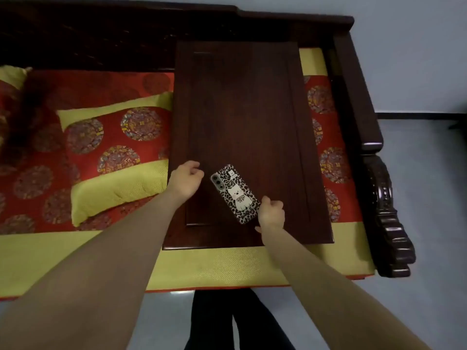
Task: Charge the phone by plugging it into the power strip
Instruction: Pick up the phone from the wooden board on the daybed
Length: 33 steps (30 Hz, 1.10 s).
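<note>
the right hand point(271, 210) pinches the near end of the one phone point(235, 194), fingers curled closed on its lower edge. the phone lies face down and slanted on the dark wooden table point(242, 102), near the table's front edge, showing a leopard-print case with a white cartoon animal. the left hand point(185, 179) rests on the table just left of the phone, loosely curled and holding nothing, not touching the phone. one red and yellow cushion point(111, 152) lies left of the table.
</note>
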### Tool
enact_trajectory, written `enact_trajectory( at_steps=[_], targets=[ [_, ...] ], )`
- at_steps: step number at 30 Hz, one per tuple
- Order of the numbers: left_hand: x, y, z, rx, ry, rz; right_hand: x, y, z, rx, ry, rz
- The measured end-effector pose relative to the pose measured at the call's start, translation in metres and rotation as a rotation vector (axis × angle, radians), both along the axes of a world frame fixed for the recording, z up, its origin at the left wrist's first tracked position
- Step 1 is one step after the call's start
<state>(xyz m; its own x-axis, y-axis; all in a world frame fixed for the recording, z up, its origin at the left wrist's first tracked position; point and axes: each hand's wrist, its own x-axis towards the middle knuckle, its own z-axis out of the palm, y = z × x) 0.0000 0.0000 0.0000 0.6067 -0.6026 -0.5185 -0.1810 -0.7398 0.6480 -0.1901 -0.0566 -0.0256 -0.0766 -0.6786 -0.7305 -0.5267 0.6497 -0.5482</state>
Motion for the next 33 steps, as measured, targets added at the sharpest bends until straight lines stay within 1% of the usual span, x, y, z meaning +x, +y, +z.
enact_trajectory(
  at_steps=[3, 6, 8, 11, 13, 16, 17, 19, 20, 21, 24, 27, 30, 33],
  targets=[
    [0.002, -0.017, -0.009, 0.030, 0.061, 0.041, 0.015, 0.001, -0.004, -0.056, 0.090, -0.102],
    [-0.006, -0.030, -0.020, 0.086, 0.111, -0.013, 0.024, 0.002, -0.009, -0.046, 0.156, -0.202],
    [-0.005, -0.038, -0.029, 0.111, 0.103, -0.039, 0.029, -0.002, -0.011, -0.021, 0.166, -0.269],
    [0.000, -0.048, -0.038, 0.215, 0.139, -0.097, 0.031, -0.008, -0.012, 0.001, 0.183, -0.353],
    [0.005, -0.052, -0.040, 0.255, 0.189, -0.142, 0.030, -0.010, -0.012, 0.004, 0.185, -0.374],
    [0.010, -0.051, -0.044, 0.260, 0.253, -0.221, 0.030, -0.011, -0.012, -0.014, 0.157, -0.334],
    [0.010, -0.050, -0.044, 0.241, 0.288, -0.218, 0.031, -0.012, -0.011, -0.044, 0.126, -0.296],
    [0.010, -0.047, -0.043, 0.154, 0.452, -0.133, 0.033, -0.014, -0.010, -0.122, 0.065, -0.148],
    [0.009, -0.045, -0.042, 0.094, 0.520, -0.082, 0.032, -0.016, -0.010, -0.170, 0.053, -0.023],
    [0.009, -0.043, -0.041, 0.041, 0.544, -0.046, 0.030, -0.018, -0.010, -0.227, 0.060, 0.133],
    [0.012, -0.032, -0.037, -0.081, 0.572, 0.081, 0.025, -0.022, -0.007, -0.439, 0.127, 0.618],
    [0.014, -0.014, -0.028, -0.168, 0.640, 0.196, 0.020, -0.024, 0.000, -0.613, 0.225, 0.955],
    [0.011, 0.009, -0.018, -0.244, 0.690, 0.291, 0.020, -0.025, 0.011, -0.759, 0.235, 1.098],
    [0.003, 0.036, -0.008, -0.322, 0.734, 0.412, 0.026, -0.024, 0.026, -0.832, 0.179, 1.210]
  ],
)
